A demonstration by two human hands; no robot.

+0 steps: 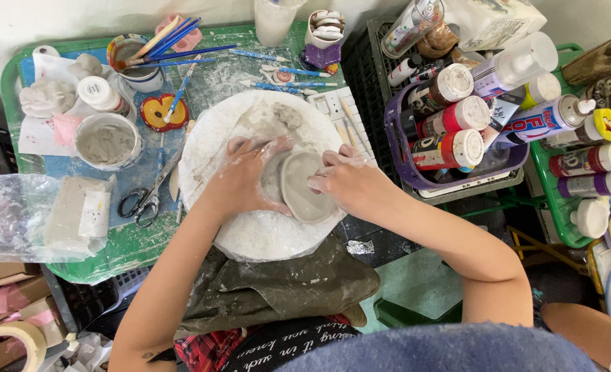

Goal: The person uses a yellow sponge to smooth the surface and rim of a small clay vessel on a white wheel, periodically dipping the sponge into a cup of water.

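At the far left a clay block (71,217) in a clear bag is lying on the green table (123,256), with scissors (143,200) just right of it, their blades pointing up and away. Above them a tub (107,142) of grey slip is standing beside a white bottle (102,94), and a cup (136,60) of blue brushes is sitting behind, the brushes fanning to the right.

In the middle a round white board (250,234) is resting on the table edge, over a stained apron (278,289). The person's left hand (240,179) is lying on the board, fingers spread and clay-smeared, pressing against the left side of a clay dish (304,187). The dish is sitting near the board's centre, slightly right; it is oval, its long axis running from upper left to lower right, its hollow facing up. The right hand (343,180) is curling over the dish's right rim, fingertips bent inward on the clay. Both hands are closing on the dish from opposite sides, so much of its rim is hidden. A small clay lump (288,116) is lying at the board's far edge.

Right of the board a white tool tray (340,110) is peeking out beside the right hand. Farther right a purple basket (398,148) is holding paint bottles (450,148) lying on their sides, caps pointing right, and more bottles (588,162) are crowding a green crate (560,220)
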